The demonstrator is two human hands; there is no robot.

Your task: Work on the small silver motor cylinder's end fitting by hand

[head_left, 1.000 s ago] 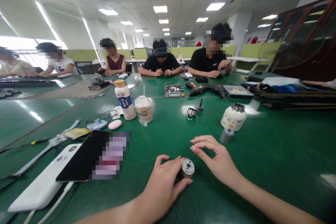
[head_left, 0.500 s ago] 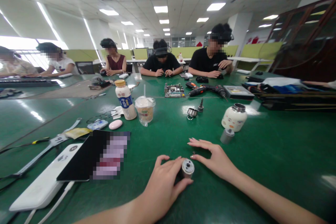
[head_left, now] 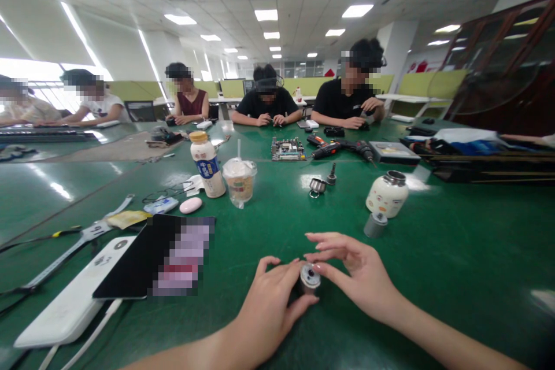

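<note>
- Holds small metal cylinder (head_left: 310, 277) with left hand (head_left: 269, 300): thumb on the near side, fingers curled round the far side, clamped on its wall, with the piece standing upright on green table (head_left: 433, 254).
- Meets it from the other side with right hand (head_left: 359, 277): thumb and forefinger drawn close together at the top face, other fingers fanned out above. Cannot tell whether pinched on some tiny piece or only touching the rim.
- Reads, as a judgement, as fine fingertip work on the cylinder's top end, one hand serving as vise and the other as tool.
- Calls, by the look of it, for a firm, unmoving hold below and a light, exact touch above, since so round a body could roll or tip on the smooth tabletop.
- Sits between both hands, touching each, near the table's near edge and about mid-view.
- Just beyond the right hand: small grey cap (head_left: 374, 224), and behind it white jar (head_left: 387, 193) with its mouth open, both apart from the hands.
- Further off: metal ring part (head_left: 317, 186), plastic cup (head_left: 239, 180) with a straw, milk bottle (head_left: 207, 170). To the left, dark tablet (head_left: 130, 260) beside white flat case (head_left: 73, 300).
- Across the table: several people seated, hands on their own work, well apart from this pair.
</note>
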